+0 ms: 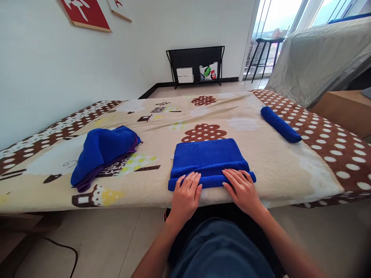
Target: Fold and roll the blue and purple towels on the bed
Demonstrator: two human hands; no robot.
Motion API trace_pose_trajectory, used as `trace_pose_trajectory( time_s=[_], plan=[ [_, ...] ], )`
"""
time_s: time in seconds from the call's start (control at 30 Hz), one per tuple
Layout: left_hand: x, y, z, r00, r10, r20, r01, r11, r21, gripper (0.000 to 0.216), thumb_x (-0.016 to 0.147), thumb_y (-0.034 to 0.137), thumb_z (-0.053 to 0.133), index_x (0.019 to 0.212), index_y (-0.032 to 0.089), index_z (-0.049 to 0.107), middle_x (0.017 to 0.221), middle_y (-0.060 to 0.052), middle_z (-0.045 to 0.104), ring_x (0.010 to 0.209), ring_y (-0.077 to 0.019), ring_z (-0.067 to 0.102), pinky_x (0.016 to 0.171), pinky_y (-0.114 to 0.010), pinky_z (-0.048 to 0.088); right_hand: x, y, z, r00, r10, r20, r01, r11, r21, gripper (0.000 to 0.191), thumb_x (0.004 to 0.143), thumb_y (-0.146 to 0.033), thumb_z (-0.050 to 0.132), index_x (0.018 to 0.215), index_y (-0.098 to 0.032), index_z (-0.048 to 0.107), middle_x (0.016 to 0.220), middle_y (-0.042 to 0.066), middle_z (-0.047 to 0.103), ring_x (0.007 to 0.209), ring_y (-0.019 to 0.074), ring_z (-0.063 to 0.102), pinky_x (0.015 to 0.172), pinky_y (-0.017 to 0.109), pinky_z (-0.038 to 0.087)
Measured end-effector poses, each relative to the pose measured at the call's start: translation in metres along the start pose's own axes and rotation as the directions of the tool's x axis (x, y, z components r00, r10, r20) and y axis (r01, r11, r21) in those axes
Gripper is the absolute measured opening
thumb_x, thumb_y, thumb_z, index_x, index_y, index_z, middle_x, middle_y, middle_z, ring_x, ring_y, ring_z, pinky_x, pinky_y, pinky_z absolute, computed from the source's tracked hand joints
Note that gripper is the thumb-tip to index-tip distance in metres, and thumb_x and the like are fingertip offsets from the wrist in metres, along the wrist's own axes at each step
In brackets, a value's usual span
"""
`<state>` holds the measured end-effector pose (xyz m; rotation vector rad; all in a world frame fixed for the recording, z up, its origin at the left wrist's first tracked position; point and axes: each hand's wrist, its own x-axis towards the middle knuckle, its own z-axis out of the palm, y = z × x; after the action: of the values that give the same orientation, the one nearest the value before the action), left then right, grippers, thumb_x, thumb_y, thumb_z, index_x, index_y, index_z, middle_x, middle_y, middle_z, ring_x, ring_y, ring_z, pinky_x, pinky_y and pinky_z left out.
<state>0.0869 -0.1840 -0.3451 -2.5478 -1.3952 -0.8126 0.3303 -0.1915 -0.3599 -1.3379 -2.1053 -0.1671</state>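
In front of me a blue towel [207, 151] lies spread, with its near edge rolled into a thin cylinder. My left hand [187, 195] is closed over the left part of that roll, fingers across its top and thumb at the near side. Further right, my right hand [242, 189] grips the same roll in a similar way. The palms' undersides are hidden. To the left lies a loose heap of blue cloths [102, 150] with a purple cloth [92, 177] showing beneath. A tightly rolled blue towel [280, 124] rests at the right.
A cream blanket [156, 131] with brown polka-dot borders covers the surface under the towels. Beyond it, a black rack [195, 58] stands against the wall. On the right are a sheet-covered piece of furniture [321, 54], a brown box [342, 110] and a stool [269, 40].
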Motion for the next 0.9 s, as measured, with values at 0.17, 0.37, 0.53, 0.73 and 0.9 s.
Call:
trace_pose_trajectory(
  time_s=[0.17, 0.37, 0.53, 0.73, 0.9],
  plan=[
    [-0.019, -0.034, -0.006, 0.994, -0.082, -0.079, 0.084, 0.996, 0.03, 0.034, 0.101, 0.024, 0.043, 0.131, 0.018, 0.058, 0.132, -0.009, 0.066, 0.126, -0.0223, 0.058, 0.11, -0.043, 0.033, -0.015, 0.029, -0.008, 0.994, 0.101, -0.039, -0.105, 0.989, -0.106, 0.039, 0.102, -0.037, 0.045, 0.134, -0.018, 0.057, 0.133, 0.008, 0.063, 0.125, 0.0211, 0.057, 0.108, 0.038, 0.031],
    [-0.016, -0.018, -0.01, 0.964, -0.198, -0.179, 0.22, 0.969, 0.115, 0.028, 0.099, 0.022, 0.047, 0.122, 0.02, 0.064, 0.123, -0.007, 0.071, 0.127, -0.0271, 0.058, 0.114, -0.054, 0.016, -0.008, 0.011, -0.009, 0.975, 0.211, -0.075, -0.222, 0.954, -0.203, 0.033, 0.102, -0.032, 0.043, 0.124, -0.017, 0.064, 0.128, 0.008, 0.067, 0.119, 0.022, 0.061, 0.108, 0.043, 0.026],
    [0.014, 0.022, 0.0, 0.999, -0.052, 0.017, 0.052, 0.999, -0.002, 0.036, 0.1, 0.023, 0.041, 0.126, 0.014, 0.063, 0.131, -0.01, 0.067, 0.127, -0.0236, 0.058, 0.108, -0.043, 0.035, 0.02, -0.035, 0.004, 0.994, 0.105, 0.013, -0.103, 0.989, -0.102, 0.035, 0.104, -0.028, 0.038, 0.126, -0.018, 0.063, 0.133, 0.008, 0.064, 0.128, 0.0207, 0.055, 0.115, 0.044, 0.019],
    [0.028, 0.018, 0.008, 0.989, -0.095, 0.113, 0.092, 0.995, 0.037, 0.042, 0.101, 0.029, 0.037, 0.134, 0.014, 0.058, 0.142, -0.009, 0.058, 0.134, -0.0237, 0.052, 0.107, -0.043, 0.04, 0.031, -0.038, 0.011, 0.994, 0.064, 0.086, -0.057, 0.994, -0.09, 0.038, 0.103, -0.029, 0.037, 0.131, -0.017, 0.061, 0.138, 0.008, 0.06, 0.13, 0.0205, 0.053, 0.111, 0.039, 0.031],
    [0.01, -0.019, -0.003, 0.975, -0.218, 0.054, 0.208, 0.968, 0.141, 0.044, 0.102, 0.037, 0.037, 0.134, 0.015, 0.059, 0.141, -0.01, 0.058, 0.135, -0.0262, 0.051, 0.108, -0.046, 0.04, 0.015, 0.002, 0.0, 0.987, 0.156, 0.029, -0.147, 0.969, -0.201, 0.041, 0.104, -0.035, 0.037, 0.13, -0.016, 0.061, 0.136, 0.009, 0.061, 0.13, 0.022, 0.054, 0.111, 0.041, 0.031]
  ],
)
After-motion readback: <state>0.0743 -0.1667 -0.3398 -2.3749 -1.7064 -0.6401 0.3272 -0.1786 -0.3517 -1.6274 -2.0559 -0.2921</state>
